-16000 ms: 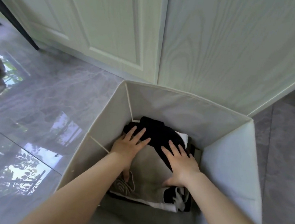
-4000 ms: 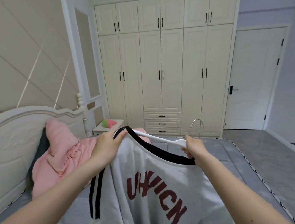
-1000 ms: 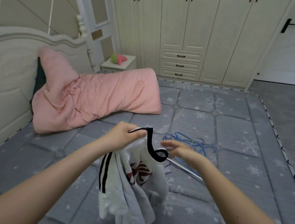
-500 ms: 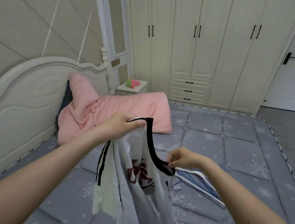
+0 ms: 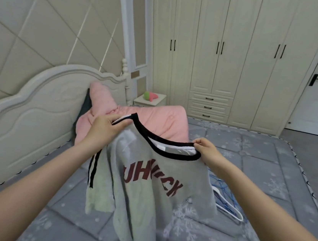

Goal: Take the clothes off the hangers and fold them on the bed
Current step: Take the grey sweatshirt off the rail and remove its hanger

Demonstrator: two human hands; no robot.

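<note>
Above the bed (image 5: 263,173), a grey shirt (image 5: 158,182) with a black collar and dark red lettering hangs spread between two hands. Left hand (image 5: 102,131) pinches the shoulder at the collar's left end between thumb and curled fingers; right hand (image 5: 208,152) pinches the collar's right end the same way. Its hem drapes onto the mattress. White and blue hangers (image 5: 226,202) lie just right of it. A pink quilt (image 5: 154,119) sits bunched by the headboard (image 5: 24,114).
</note>
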